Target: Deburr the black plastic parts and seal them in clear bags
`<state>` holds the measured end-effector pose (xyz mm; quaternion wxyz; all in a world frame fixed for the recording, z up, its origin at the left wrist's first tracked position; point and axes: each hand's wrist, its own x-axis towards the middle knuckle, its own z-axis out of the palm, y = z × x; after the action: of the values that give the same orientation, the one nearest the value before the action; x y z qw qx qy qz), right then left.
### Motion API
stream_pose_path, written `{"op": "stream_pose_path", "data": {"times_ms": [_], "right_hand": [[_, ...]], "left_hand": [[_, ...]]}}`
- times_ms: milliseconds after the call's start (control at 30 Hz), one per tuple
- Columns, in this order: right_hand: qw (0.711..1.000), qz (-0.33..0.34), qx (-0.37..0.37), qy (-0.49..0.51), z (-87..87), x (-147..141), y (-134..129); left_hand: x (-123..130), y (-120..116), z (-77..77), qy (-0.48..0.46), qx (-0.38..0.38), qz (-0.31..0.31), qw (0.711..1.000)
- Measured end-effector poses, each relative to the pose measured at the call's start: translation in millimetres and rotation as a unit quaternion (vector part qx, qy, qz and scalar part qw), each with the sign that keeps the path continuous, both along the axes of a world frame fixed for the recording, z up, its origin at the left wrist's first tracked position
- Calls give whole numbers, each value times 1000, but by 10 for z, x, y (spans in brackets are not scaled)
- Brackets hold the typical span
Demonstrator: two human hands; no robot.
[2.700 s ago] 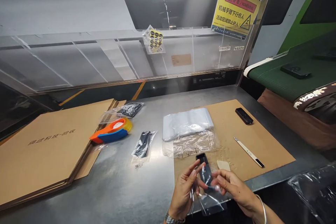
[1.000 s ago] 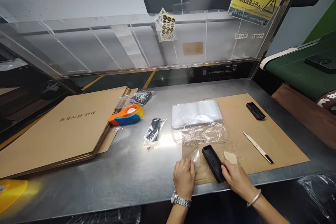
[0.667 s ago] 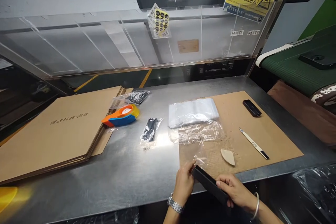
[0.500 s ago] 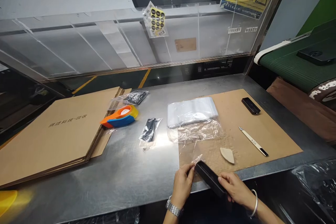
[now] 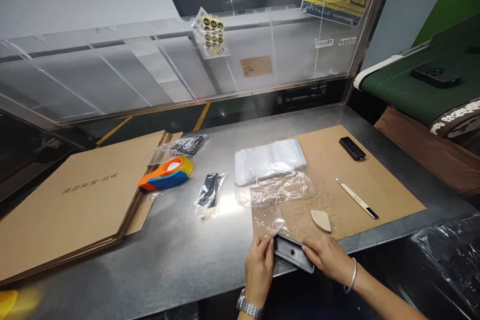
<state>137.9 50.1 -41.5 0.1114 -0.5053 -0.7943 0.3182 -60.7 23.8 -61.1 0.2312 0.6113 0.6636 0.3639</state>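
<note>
My left hand (image 5: 259,265) and my right hand (image 5: 327,256) hold a black rectangular tray-like part (image 5: 293,252) between them at the table's front edge. Its hollow side, with a small round hole, faces up toward me. The left fingers pinch its left end, where a clear plastic bag (image 5: 270,220) also lies against them. The right thumb and fingers grip the other end. Just beyond are a beige wedge-shaped piece (image 5: 321,220) and a pen-like knife (image 5: 357,198) on a cardboard sheet (image 5: 397,195).
A stack of clear bags (image 5: 270,160) lies mid-table. Farther right sits another black part (image 5: 352,148). Leftward are a bagged black item (image 5: 210,191), an orange-blue tape dispenser (image 5: 165,174) and stacked cardboard (image 5: 86,195). A green conveyor (image 5: 397,85) stands at the right.
The black part has been tilted so its hollow inside and round hole now show. Both hands still hold it. The view has shifted slightly.
</note>
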Motion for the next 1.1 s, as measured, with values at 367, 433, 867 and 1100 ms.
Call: {"op": "stream_pose_path", "data": {"times_ms": [367, 433, 867, 1100], "right_hand": [[999, -23, 34, 4, -92, -259, -73], [999, -3, 46, 17, -96, -292, -113], [994, -94, 59, -1, 168, -414, 38], [997, 10, 81, 3, 476, -268, 177]], "left_hand": [[100, -126, -157, 105, 120, -6, 987], [155, -133, -121, 121, 127, -44, 984], [198, -159, 348, 169, 181, -143, 958], [187, -49, 585, 200, 127, -92, 967]]}}
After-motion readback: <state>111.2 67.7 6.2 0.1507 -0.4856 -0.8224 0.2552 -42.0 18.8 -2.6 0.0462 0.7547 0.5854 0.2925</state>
